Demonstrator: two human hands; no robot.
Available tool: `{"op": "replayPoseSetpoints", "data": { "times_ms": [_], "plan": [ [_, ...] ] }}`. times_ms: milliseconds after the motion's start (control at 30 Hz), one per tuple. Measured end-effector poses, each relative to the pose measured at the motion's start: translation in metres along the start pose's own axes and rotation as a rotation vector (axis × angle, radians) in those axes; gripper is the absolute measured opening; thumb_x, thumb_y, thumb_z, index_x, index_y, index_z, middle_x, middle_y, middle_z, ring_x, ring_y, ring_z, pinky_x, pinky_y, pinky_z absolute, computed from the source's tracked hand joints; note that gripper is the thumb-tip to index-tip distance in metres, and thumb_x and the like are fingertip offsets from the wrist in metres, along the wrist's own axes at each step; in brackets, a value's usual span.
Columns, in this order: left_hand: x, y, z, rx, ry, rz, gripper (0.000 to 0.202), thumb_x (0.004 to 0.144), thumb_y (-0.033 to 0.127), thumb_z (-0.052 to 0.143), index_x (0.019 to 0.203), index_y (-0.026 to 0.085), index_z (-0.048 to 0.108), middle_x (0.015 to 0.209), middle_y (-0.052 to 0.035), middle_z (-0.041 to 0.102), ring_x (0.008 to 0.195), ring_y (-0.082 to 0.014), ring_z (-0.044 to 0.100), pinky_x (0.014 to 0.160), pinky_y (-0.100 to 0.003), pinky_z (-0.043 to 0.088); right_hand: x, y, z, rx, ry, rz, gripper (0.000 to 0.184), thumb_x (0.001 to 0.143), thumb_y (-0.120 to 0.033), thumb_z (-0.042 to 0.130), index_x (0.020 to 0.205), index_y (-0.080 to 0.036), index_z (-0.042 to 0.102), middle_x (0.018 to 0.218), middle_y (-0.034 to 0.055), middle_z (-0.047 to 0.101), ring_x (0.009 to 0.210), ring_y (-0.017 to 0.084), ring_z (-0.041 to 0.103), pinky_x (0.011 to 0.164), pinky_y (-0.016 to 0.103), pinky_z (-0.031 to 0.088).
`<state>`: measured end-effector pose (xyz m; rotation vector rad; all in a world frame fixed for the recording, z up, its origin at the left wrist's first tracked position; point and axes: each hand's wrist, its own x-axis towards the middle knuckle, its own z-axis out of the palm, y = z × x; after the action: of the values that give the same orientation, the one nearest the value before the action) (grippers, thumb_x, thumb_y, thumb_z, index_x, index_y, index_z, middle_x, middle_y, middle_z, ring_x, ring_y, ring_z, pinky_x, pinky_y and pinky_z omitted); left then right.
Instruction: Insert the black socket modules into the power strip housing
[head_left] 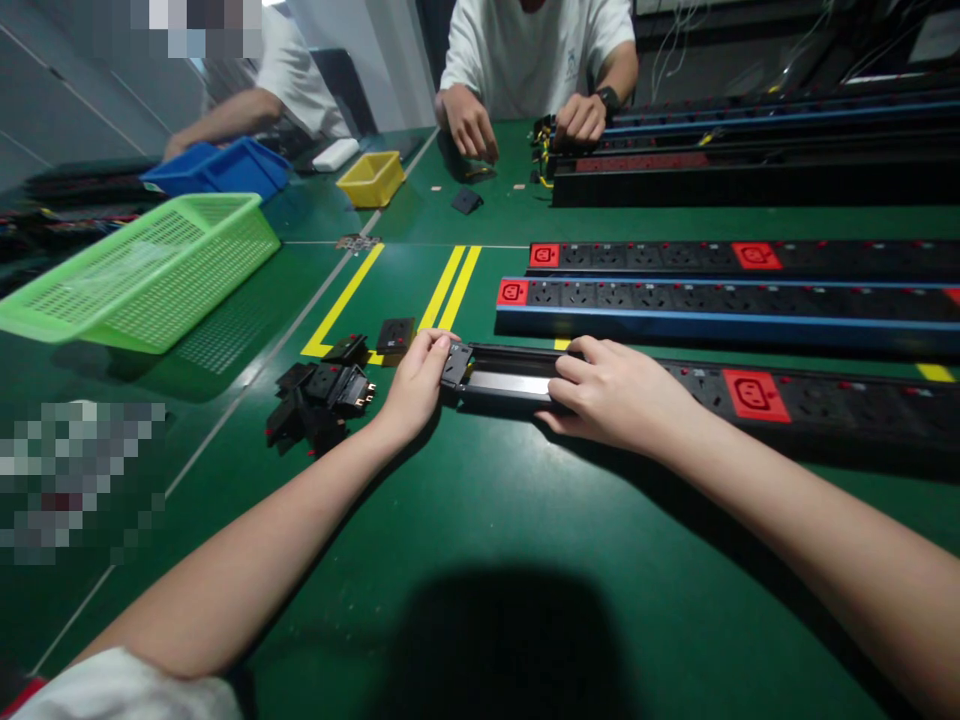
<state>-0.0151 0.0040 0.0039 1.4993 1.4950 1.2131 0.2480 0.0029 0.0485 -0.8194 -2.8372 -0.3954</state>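
Power strip housing [675,395]: long black rail, lying flat on the green bench [525,520], long axis running left to right, open end pointing left. Its right part carries sockets, one red; the left part shows a bare metal channel.

Left hand [416,385]: fingers closed on a small black socket module [456,364], held at the rail's open left end.

Right hand [615,392]: palm down on the rail, fingers curled over its near edge just right of the bare channel.

Loose black modules [322,395]: heaped just left of the left hand, beside yellow floor-style lines [450,285].

Open bench lies toward the wearer; two more strips [712,290] lie parallel beyond. Green basket [142,275] far left. Socket markings too small to read.
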Motion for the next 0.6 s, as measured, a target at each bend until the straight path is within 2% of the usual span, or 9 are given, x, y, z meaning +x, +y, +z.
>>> {"op": "replayPoseSetpoints", "data": {
  "times_ms": [233,367,433,500,600],
  "plan": [
    [-0.009,0.000,0.011,0.054,0.069,-0.031,0.035,0.094,0.055,0.041,0.098,0.024,0.057,0.091,-0.0015,0.057,0.084,-0.0169,0.052,0.076,-0.028,0.040,0.000,-0.001,0.000,-0.004,0.001,0.004,0.033,0.095,-0.039,0.050,0.085,-0.015,0.071,0.084,0.0092,0.066,0.087,0.025,0.052,0.071,0.036,0.035],
    [-0.014,0.003,0.015,0.270,0.092,0.007,0.034,0.096,0.051,0.036,0.099,0.025,0.058,0.101,-0.0054,0.056,0.104,-0.0228,0.048,0.097,-0.039,0.038,0.000,-0.001,0.000,-0.004,-0.009,0.009,0.032,0.095,-0.039,0.050,0.085,-0.016,0.071,0.084,0.0083,0.066,0.087,0.025,0.053,0.072,0.036,0.035],
    [-0.014,0.003,0.016,0.328,0.137,-0.001,0.027,0.094,0.047,0.040,0.099,0.024,0.053,0.105,-0.0059,0.052,0.109,-0.0237,0.045,0.102,-0.042,0.034,0.000,-0.001,-0.001,-0.004,-0.011,0.004,0.032,0.095,-0.038,0.050,0.086,-0.016,0.070,0.084,0.0083,0.065,0.087,0.025,0.053,0.072,0.036,0.036],
    [-0.013,0.002,0.016,0.300,0.154,-0.024,0.020,0.092,0.044,0.045,0.096,0.024,0.045,0.104,-0.0048,0.049,0.106,-0.0222,0.045,0.101,-0.041,0.035,0.000,-0.001,-0.001,-0.004,-0.004,0.000,0.031,0.094,-0.038,0.050,0.086,-0.016,0.070,0.084,0.0086,0.065,0.087,0.025,0.053,0.071,0.036,0.036],
    [-0.011,0.000,0.016,0.253,0.086,-0.030,0.021,0.092,0.042,0.045,0.086,0.024,0.036,0.094,-0.0010,0.045,0.093,-0.0184,0.046,0.090,-0.035,0.036,0.000,-0.001,-0.001,-0.005,-0.006,0.002,0.031,0.094,-0.038,0.050,0.085,-0.015,0.070,0.084,0.0089,0.065,0.087,0.026,0.053,0.072,0.036,0.036]
  ]
}}
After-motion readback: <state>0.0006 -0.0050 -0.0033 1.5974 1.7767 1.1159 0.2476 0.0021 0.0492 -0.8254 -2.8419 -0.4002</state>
